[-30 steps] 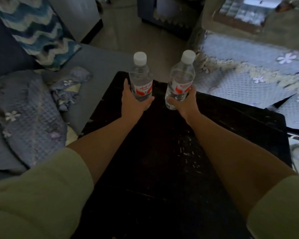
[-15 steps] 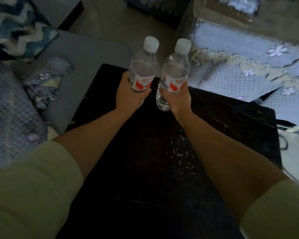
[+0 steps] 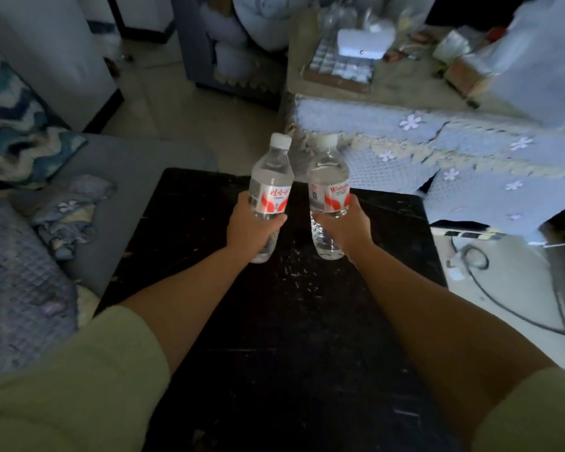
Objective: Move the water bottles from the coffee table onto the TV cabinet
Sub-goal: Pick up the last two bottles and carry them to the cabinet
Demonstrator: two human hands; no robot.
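left hand (image 3: 253, 228) wraps the left bottle (image 3: 269, 194) below its label. right hand (image 3: 346, 228) grips the right bottle (image 3: 328, 195) likewise, both above the coffee table (image 3: 291, 321).

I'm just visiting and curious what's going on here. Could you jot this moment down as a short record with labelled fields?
Setting: dim living room, seen from a head-worn camera
Left hand: grips the left water bottle around its lower body
Right hand: grips the right water bottle around its lower body
Bottles: clear, white caps, red and white labels, roughly upright, side by side, apart
Below the bottles: dark coffee table, scuffed top
Nearby: grey sofa to the left, flowered blue cloth to the right
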